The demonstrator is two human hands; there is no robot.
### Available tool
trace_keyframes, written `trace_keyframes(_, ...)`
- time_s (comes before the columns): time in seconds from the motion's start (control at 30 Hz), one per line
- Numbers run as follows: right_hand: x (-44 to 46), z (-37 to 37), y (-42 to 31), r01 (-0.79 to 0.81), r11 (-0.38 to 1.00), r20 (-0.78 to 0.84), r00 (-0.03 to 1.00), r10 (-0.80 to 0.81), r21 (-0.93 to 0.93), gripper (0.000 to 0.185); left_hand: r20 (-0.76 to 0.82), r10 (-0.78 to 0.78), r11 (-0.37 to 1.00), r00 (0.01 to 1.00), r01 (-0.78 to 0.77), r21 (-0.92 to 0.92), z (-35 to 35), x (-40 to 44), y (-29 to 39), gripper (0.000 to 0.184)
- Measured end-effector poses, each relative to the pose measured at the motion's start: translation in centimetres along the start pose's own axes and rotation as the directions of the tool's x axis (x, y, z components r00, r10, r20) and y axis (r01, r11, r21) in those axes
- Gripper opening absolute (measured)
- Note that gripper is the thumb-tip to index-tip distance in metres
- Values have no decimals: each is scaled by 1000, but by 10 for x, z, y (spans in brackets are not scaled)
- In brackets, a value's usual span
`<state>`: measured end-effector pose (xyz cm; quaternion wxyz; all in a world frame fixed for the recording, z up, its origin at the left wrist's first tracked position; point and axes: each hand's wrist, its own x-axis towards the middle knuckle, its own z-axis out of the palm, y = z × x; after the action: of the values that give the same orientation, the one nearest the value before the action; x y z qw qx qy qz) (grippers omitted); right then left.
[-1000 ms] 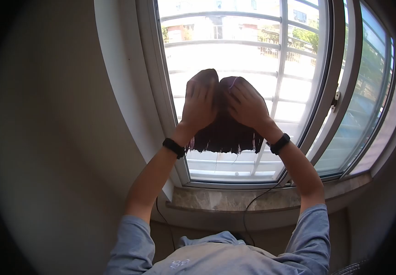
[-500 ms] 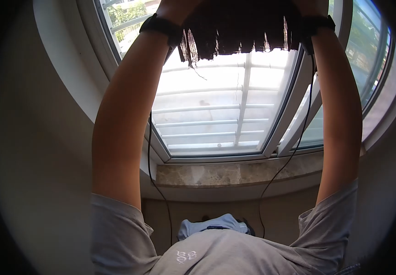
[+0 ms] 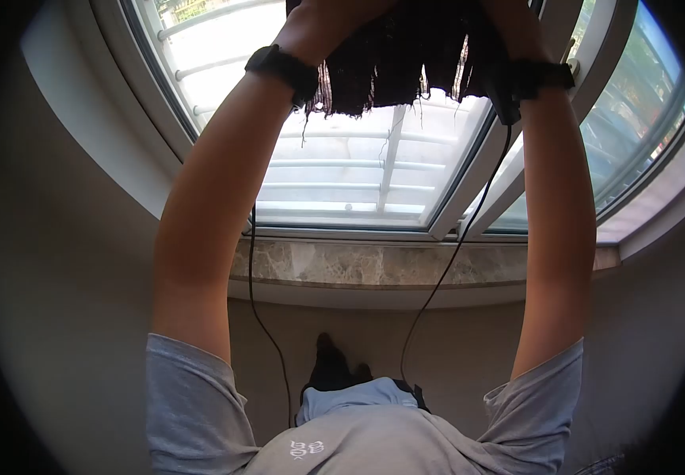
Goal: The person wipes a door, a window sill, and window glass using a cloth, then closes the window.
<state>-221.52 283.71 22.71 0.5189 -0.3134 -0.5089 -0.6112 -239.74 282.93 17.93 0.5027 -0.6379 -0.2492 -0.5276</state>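
A dark cloth [image 3: 414, 55] with a frayed, torn lower edge hangs between my raised hands at the top of the view. Loose threads dangle from it, and light shows through its slits. My left hand [image 3: 338, 20] is at the cloth's left side, and my right hand [image 3: 514, 24] is at its right side. Both hands hold the cloth up, though their fingers are cut off by the frame or lost in the dark fabric. Each wrist wears a black strap [image 3: 281, 70] with a cable running down from it.
Behind the cloth is a window [image 3: 342, 190] with white bars outside. An open window sash [image 3: 627, 134] stands on the right. Below runs a marble sill [image 3: 342, 265]. A thin black cable [image 3: 457, 253] hangs from the right wrist, another cable [image 3: 257, 301] on the left.
My hands and the cloth have come slightly lower in view, and my right arm has shifted left. The view has tilted down, showing more floor and a foot.
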Motion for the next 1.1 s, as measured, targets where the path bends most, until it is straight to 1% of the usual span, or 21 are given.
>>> trace_keyframes(0.03, -17, -12, -8, -7, 1000, 12, 1000, 7, 12, 57, 32, 22, 1000, 999, -21, -20, -5, -15, 10, 68)
trace_keyframes(0.07, -33, -26, -12, -31, 998, 96, 995, 25, 60, 58, 113, 0, 996, 994, 10, -87, -11, -28, 20, 69)
trace_keyframes(0.17, -87, -58, -24, -91, 993, 205, 976, 74, 77, 60, 253, 3, 995, 968, 23, -99, -10, -79, 45, 69)
trace_keyframes(0.2, -105, -69, -29, -134, 987, 344, 934, 94, 94, 62, 419, -23, 984, 908, 94, -150, -20, -91, 53, 68)
trace_keyframes(0.3, -179, -89, -40, -74, 997, 328, 943, 57, 37, 63, 288, 69, 991, 955, -31, -133, -6, -161, 75, 66)
trace_keyframes(0.33, -203, -98, -46, -75, 995, 383, 923, 42, 73, 62, 273, 89, 994, 958, -67, -91, -6, -183, 85, 61)
trace_keyframes(0.43, -255, -122, -61, -69, 985, 499, 866, -19, 157, 60, 469, 104, 993, 877, -64, -102, -20, -246, 116, 54)
trace_keyframes(0.5, -280, -133, -67, -46, 981, 542, 838, -65, 188, 59, 439, 167, 983, 883, -113, -146, -22, -286, 132, 53)
trace_keyframes(0.53, -296, -136, -70, -45, 979, 547, 834, -73, 199, 57, 520, 169, 984, 837, -112, -138, -25, -306, 142, 50)
trace_keyframes(0.63, -345, -158, -84, -48, 979, 636, 766, -93, 200, 54, 528, 224, 967, 819, -122, -222, -26, -356, 162, 48)
trace_keyframes(0.67, -371, -168, -89, -28, 981, 664, 740, -109, 192, 54, 541, 307, 945, 783, -182, -273, -34, -368, 165, 44)
trace_keyframes(0.7, -401, -183, -96, -26, 973, 703, 696, -146, 228, 54, 578, 342, 923, 741, -149, -355, -40, -391, 170, 37)
trace_keyframes(0.73, -430, -198, -101, -21, 965, 733, 655, -185, 262, 54, 830, 445, 881, 335, 0, -472, -42, -385, 174, 34)
trace_keyframes(0.77, -455, -208, -105, -21, 956, 729, 652, -210, 294, 54, 842, 520, 850, -143, 185, -493, -42, -375, 175, 33)
trace_keyframes(0.8, -476, -221, -110, -22, 945, 725, 647, -235, 325, 54, 782, 592, 793, 196, 35, -609, -45, -408, 171, 34)
trace_keyframes(0.83, -491, -232, -112, -69, 938, 769, 595, -235, 340, 54, 592, 638, 734, 493, -158, -660, -46, -448, 166, 35)
trace_keyframes(0.87, -486, -236, -113, -94, 939, 781, 585, -217, 331, 55, 573, 670, 727, 473, -258, -637, -49, -455, 162, 38)
trace_keyframes(0.97, -443, -225, -107, -113, 931, 789, 572, -225, 347, 60, 482, 671, 706, 563, -288, -647, -49, -412, 140, 36)
trace_keyframes(1.0, -418, -220, -104, -107, 928, 784, 575, -234, 356, 61, 534, 597, 749, 598, -177, -639, -47, -393, 132, 37)
trace_keyframes(1.03, -390, -207, -100, -131, 924, 753, 626, -204, 359, 64, 464, 559, 775, 687, -234, -588, -48, -361, 118, 41)
trace_keyframes(1.1, -313, -177, -89, -88, 939, 684, 709, -175, 332, 63, 411, 470, 849, 781, -272, -454, -38, -311, 87, 45)
